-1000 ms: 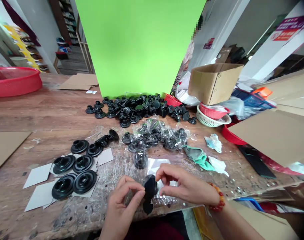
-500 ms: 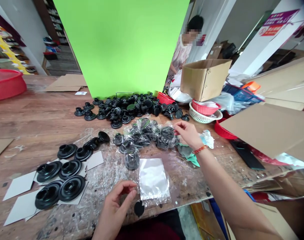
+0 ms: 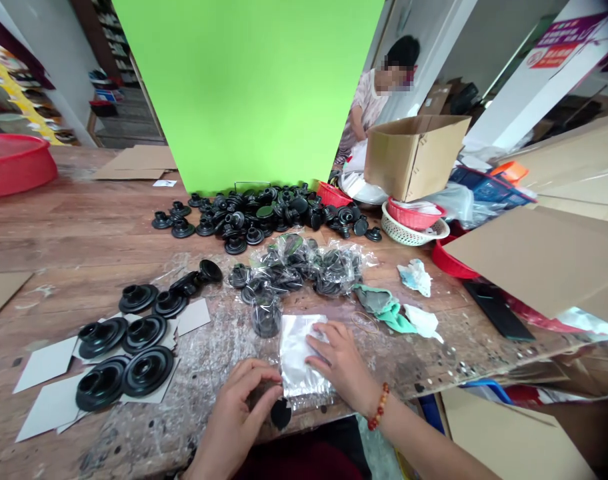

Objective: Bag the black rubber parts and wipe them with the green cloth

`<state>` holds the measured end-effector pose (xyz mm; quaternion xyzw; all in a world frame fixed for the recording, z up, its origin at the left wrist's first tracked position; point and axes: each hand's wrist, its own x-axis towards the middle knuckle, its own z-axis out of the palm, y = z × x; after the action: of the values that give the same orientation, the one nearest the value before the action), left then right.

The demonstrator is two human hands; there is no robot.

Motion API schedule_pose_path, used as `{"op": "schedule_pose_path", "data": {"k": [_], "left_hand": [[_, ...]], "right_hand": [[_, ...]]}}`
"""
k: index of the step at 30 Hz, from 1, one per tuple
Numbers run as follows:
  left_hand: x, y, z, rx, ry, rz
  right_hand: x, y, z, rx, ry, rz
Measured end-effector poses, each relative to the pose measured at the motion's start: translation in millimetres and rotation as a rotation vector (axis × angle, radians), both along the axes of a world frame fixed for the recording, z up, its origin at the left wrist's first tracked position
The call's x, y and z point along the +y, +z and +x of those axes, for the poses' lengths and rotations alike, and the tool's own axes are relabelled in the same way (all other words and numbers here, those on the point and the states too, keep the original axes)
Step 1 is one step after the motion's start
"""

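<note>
On the table's near edge lies a stack of clear plastic bags (image 3: 297, 363). My right hand (image 3: 341, 363) rests on its right part with fingers spread, holding nothing. At the stack's lower left edge is my left hand (image 3: 244, 407), its thumb and forefinger curved with a gap between them. Just beyond the stack, a bagged black disc-shaped part (image 3: 267, 317) stands by a heap of similar bagged parts (image 3: 289, 267). To the left, black round parts with raised hubs (image 3: 147, 370) sit on white cards (image 3: 47, 367).
A large pile of unbagged black parts (image 3: 264, 213) lies before a green panel (image 3: 254, 93). On the right are a green-and-grey cloth (image 3: 384, 307), crumpled tissue (image 3: 417, 277), a white basket (image 3: 414, 233) and a cardboard box (image 3: 417, 157). A person (image 3: 369, 100) is behind.
My right hand has come back from the heap of bagged parts, down onto the plastic bag stack. My left hand has stayed nearly in place. The view has shifted slightly.
</note>
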<state>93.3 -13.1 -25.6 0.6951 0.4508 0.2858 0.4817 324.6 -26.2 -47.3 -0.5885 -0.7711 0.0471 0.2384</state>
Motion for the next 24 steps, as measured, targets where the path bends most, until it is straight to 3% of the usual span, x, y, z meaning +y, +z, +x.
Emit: {"op": "schedule_pose_path", "data": {"k": [4, 8, 11, 14, 16, 19, 24], "left_hand": [[0, 0.2, -4, -0.084, 0.071, -0.075], [-1, 3.7, -7, -0.256, 0.242, -0.320], [0, 11.5, -10, -0.451, 0.331, -0.496], [5, 18.5, -20, -0.578, 0.436, -0.562], [11, 19.1, -32, -0.654, 0.580, -0.588], [16, 13.9, -52, -0.697, 0.716, -0.615], [5, 3.0, -67, -0.639, 0.648, -0.554]], "right_hand": [[3, -1.7, 0, 0.100, 0.030, 0.042], [1, 22.8, -15, 0.161, 0.054, 0.138], [-5, 46.8, -44, 0.145, 0.206, 0.166], [0, 63.7, -77, 0.142, 0.421, 0.176], [17, 68.8, -94, 0.208, 0.477, 0.176], [65, 69.2, -115, 0.276, 0.434, 0.134], [156, 60.4, -156, -0.064, 0.198, -0.019]]}}
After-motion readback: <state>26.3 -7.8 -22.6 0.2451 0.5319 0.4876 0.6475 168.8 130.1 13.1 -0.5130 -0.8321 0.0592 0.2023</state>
